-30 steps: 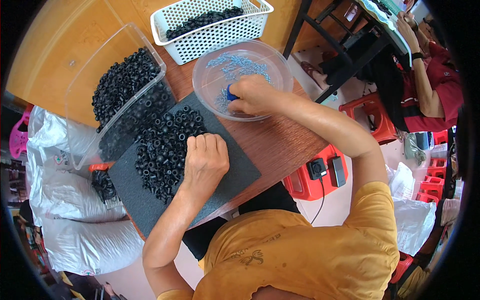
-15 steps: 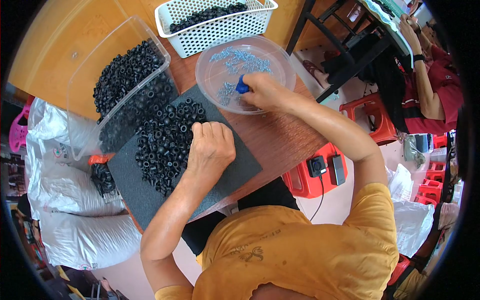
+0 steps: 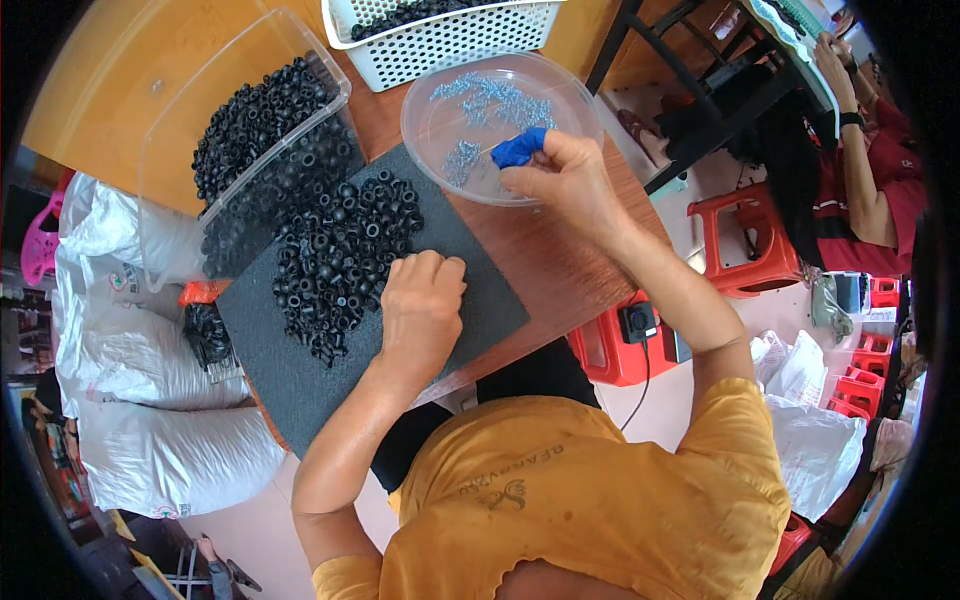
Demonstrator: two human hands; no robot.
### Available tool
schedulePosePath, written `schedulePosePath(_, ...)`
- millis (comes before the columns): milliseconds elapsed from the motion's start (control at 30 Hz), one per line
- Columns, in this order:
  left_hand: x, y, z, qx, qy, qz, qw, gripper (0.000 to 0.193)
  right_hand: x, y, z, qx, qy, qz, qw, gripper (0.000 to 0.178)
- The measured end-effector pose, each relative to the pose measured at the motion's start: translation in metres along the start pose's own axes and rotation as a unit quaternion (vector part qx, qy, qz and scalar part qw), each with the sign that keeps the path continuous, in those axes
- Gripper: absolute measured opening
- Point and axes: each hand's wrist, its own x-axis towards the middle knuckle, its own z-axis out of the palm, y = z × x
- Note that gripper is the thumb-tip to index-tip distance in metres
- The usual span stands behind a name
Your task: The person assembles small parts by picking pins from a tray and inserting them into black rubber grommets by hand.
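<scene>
My left hand (image 3: 422, 308) is closed, fingers curled down at the right edge of a heap of small black round hollow parts (image 3: 335, 265). What it holds, if anything, is hidden. The heap lies on a dark grey mat (image 3: 490, 300). Over the near right side of a round clear plastic tub (image 3: 590, 125) is my right hand (image 3: 570, 180), with a blue cover (image 3: 520, 148) on a finger. Its thumb and covered finger are brought toward each other; anything pinched there is too small to make out. Small silvery-blue pieces, like screws (image 3: 500, 98), lie spread in the tub.
A clear bin (image 3: 285, 148) of black parts leans at the left. Behind stands a white perforated basket (image 3: 450, 50) with more. White sacks (image 3: 180, 455) are stacked left of the table (image 3: 570, 265). Red stools (image 3: 745, 240) stand right, near another person's arm (image 3: 850, 170).
My right hand has lifted slightly from the tub's pieces and turned, showing more of the blue finger cover. My left hand stays closed beside the heap. The whole view has shifted a little.
</scene>
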Motion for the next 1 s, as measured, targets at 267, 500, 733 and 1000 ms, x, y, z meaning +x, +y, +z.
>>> schedulePosePath(267, -0.030, 0.017, -0.011, -0.633, 0.108, -0.342, 0.686, 0.024, -0.062, -0.016, 0.048, 0.196, -0.029, 0.087, 0.976, 0.014)
schedulePosePath(500, -0.046, 0.016, -0.013, -0.704, 0.140, -0.372, 0.588, 0.028, -0.086, -0.026, 0.072, 0.284, -0.027, 0.067, 0.956, 0.016)
schedulePosePath(733, -0.050, 0.028, -0.017, -0.637, 0.190, -0.348, 0.661, 0.029, -0.090, -0.019, 0.082, 0.112, -0.039, -0.077, 0.990, 0.010)
schedulePosePath(1000, -0.055, 0.028, -0.017, -0.605, 0.183, -0.343, 0.694, 0.030, -0.090, -0.017, 0.083, -0.066, -0.026, -0.258, 0.963, 0.020)
